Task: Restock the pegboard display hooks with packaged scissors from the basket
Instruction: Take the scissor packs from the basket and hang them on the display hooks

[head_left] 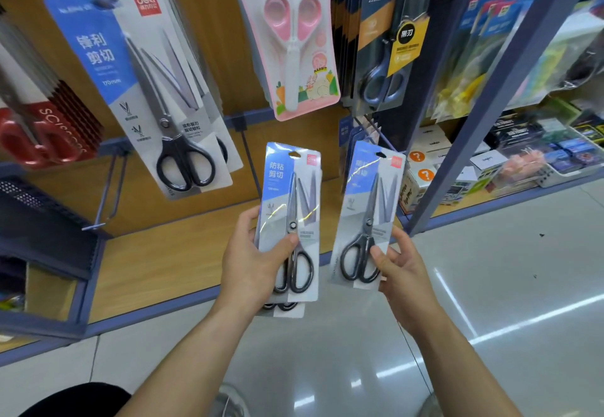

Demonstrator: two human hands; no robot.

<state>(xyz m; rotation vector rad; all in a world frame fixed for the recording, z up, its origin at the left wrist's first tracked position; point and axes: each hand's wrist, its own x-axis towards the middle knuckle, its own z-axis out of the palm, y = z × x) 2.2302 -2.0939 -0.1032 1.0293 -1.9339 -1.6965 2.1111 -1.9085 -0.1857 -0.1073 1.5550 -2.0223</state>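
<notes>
**Two scissor packs held up before the pegboard**

We hold one pack in each hand, in front of the display and apart from it.

Left hand [251, 259]: grip closed on the left pack [291, 194], thumb across the front near the pivot, fingers behind. Long axis close to vertical. Blades point up, black handles down, hang hole at the top. The lower edge of a second pack [283, 309] shows behind it, in the same grip.

Right hand [402, 272]: grip pinches the right pack [369, 194] at its lower right corner, thumb on the front beside the handle loops. Same way up: blades up, handles down. Its long axis leans a little, top toward the right.

The two packs are side by side and not touching.

Above them hang a black-handled pack [147, 89], a pink pack [294, 40] and a dark pack [385, 40]. A bare hook [249, 158] juts out just above the left pack. Below is the glossy floor [490, 269].
</notes>
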